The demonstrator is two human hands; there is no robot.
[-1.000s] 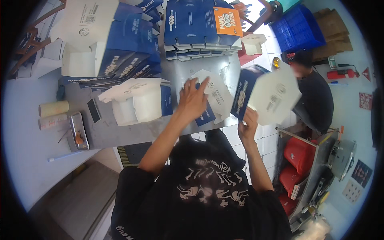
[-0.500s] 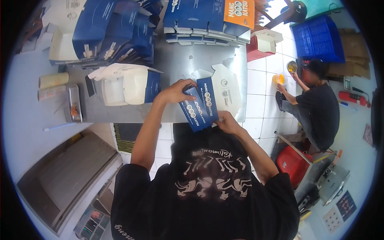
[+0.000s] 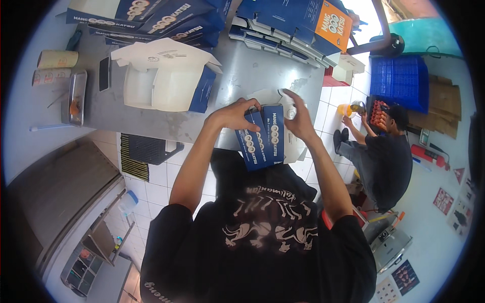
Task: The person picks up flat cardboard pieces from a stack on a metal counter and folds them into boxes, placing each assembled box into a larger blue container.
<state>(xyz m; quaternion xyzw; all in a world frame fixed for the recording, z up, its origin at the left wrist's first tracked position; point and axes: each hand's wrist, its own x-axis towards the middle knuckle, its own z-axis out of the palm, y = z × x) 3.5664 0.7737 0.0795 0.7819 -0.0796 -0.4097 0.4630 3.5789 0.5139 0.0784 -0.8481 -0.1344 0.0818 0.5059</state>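
A dark-blue cardboard box with white lettering and two printed panels (image 3: 274,136) is held at the near edge of the grey metal desk (image 3: 166,123). Its left side is gripped between thumb and fingers by the left hand (image 3: 230,116). The right hand (image 3: 302,121) is loosely open at the other side; whether firm contact is made cannot be told. The box is best steadied lightly, so the card is not creased, and the panels are best squared along their creases before pressure is applied evenly at the corners.
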